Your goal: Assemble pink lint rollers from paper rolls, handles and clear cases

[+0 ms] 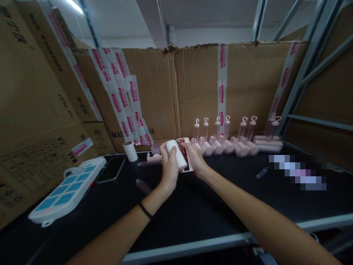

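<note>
My left hand point(169, 165) is wrapped around a smooth white cylindrical roll point(178, 155), tilted, with the thumb along its side. Close against its right side, my right hand point(195, 157) grips a pale pink open casing point(188, 170); the fingertips are partly hidden inside it. Just left of my hands lies a pink part with a clear stem point(150, 162). A hollow white tube point(130, 151) stands upright farther left. Near my left wrist, a translucent tube-shaped piece point(142, 186) rests on the black tabletop point(198, 209).
Several pink cylinders point(217, 146) with upright, heart-topped clear handles point(227, 127) line the back right. On the left are a phone point(111, 169) and a white-and-blue power strip point(67, 187). A small clear piece point(261, 172) lies right. Taped cardboard point(193, 88) walls the back.
</note>
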`<state>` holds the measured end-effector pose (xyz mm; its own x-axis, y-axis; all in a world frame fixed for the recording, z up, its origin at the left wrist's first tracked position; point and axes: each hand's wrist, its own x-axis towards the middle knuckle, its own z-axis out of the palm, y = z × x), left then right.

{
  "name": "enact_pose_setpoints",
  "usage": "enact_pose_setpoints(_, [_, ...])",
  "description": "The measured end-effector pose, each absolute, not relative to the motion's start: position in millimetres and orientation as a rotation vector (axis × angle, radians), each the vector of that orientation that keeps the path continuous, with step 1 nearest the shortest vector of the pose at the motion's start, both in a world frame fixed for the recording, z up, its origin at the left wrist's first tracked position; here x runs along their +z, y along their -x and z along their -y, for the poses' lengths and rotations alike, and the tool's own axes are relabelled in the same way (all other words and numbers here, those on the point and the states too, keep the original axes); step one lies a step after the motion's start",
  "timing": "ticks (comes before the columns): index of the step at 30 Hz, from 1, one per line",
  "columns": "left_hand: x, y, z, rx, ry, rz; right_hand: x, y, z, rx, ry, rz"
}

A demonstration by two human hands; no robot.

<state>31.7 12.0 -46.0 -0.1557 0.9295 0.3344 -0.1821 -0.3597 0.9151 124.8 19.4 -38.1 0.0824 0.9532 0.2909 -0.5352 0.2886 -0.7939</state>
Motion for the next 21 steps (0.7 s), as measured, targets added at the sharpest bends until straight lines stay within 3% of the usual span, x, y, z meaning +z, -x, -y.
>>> enact_pose_setpoints(21, [-49.1, -28.9, -13.3, 1.697, -1.404, -0.917, -38.4, -126.5, -21.2, 0.910, 0.693, 1.064])
